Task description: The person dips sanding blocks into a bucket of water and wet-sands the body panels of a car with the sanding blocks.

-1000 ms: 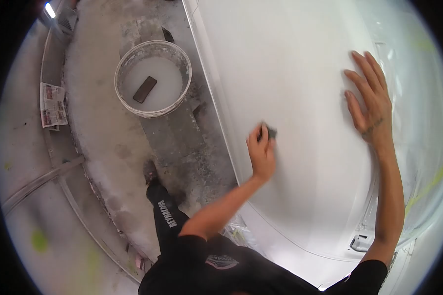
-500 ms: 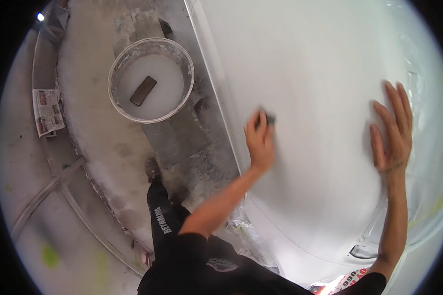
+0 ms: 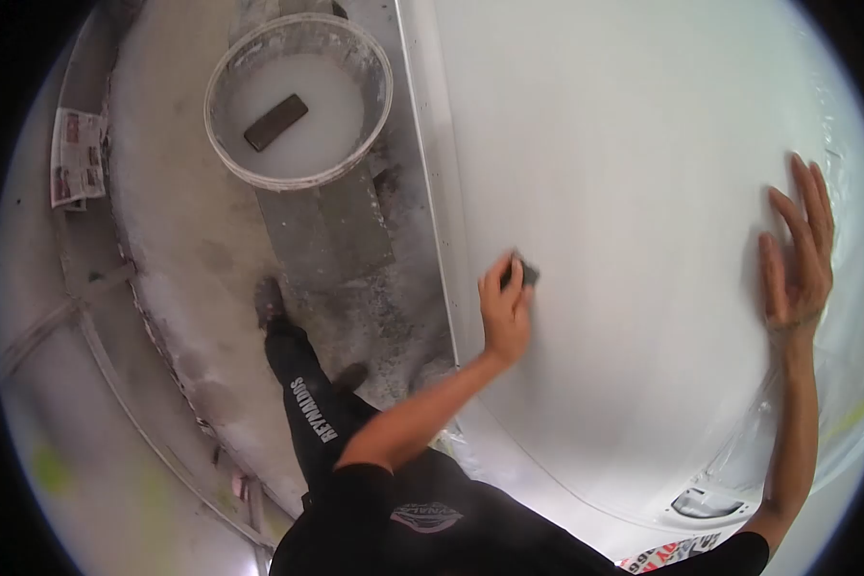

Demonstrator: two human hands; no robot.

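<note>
My left hand (image 3: pixel 507 312) is closed on a small dark pad (image 3: pixel 523 273), pressed against a large smooth white panel (image 3: pixel 605 192). The pad shows between and beyond my fingertips. Farther right, my right hand (image 3: pixel 802 259) lies on the panel near its right side, fingers spread, holding nothing. Clear plastic sheeting (image 3: pixel 850 317) is beside and beyond that hand.
A bucket (image 3: pixel 381 134) of cloudy liquid stands on the floor to the left, with a dark rectangular block (image 3: pixel 276 123) in it. Newspaper (image 3: pixel 77 158) hangs at the far left. An opening (image 3: pixel 706 503) shows in the panel's lower right corner.
My right hand has moved right and down across the panel. My left hand, still on the pad, has shifted only slightly. The view has shifted, and the bucket appears higher.
</note>
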